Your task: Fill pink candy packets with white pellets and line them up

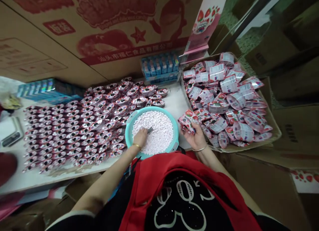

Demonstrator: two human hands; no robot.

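My left hand (pixel 140 138) is closed around a small metal scoop (pixel 150 130), whose far end lies among small white candies (pixel 160 128). These fill a turquoise basin (pixel 176 133) directly in front of me. To the right of the basin, my right hand (pixel 198 138) grips strawberry-printed pouches (pixel 188 120); how many there are I cannot tell. Left of the basin, many filled-looking pouches (pixel 72 131) stand upright in close rows, with round dark openings in their tops.
A large carton (pixel 228 148) of loose pouches (pixel 229 83) stands at the right. Blue packs (pixel 160 67) sit behind the basin, with more blue boxes (pixel 50 89) at back left. A printed cardboard wall (pixel 112 35) closes off the back. A scale (pixel 11 133) is at far left.
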